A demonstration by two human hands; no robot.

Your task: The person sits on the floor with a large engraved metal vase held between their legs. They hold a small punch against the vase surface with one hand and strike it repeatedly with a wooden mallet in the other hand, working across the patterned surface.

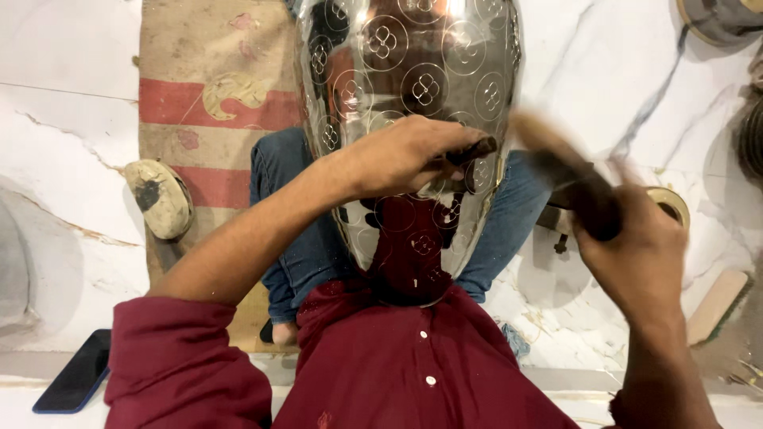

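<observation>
Currently the left hand (397, 155) pinches a short punch (475, 149) against the shiny vessel (413, 71); the right hand (636, 254), at 3 o'clock, grips a blurred hammer (556, 159). Keep the punch square and steady.

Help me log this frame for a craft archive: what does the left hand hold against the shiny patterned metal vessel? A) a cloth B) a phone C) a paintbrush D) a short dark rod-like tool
D: the left hand grips a short dark rod-like tool with its tip set on the shiny metal vessel, while the right hand holds a blurred wooden tool beside it.
</observation>
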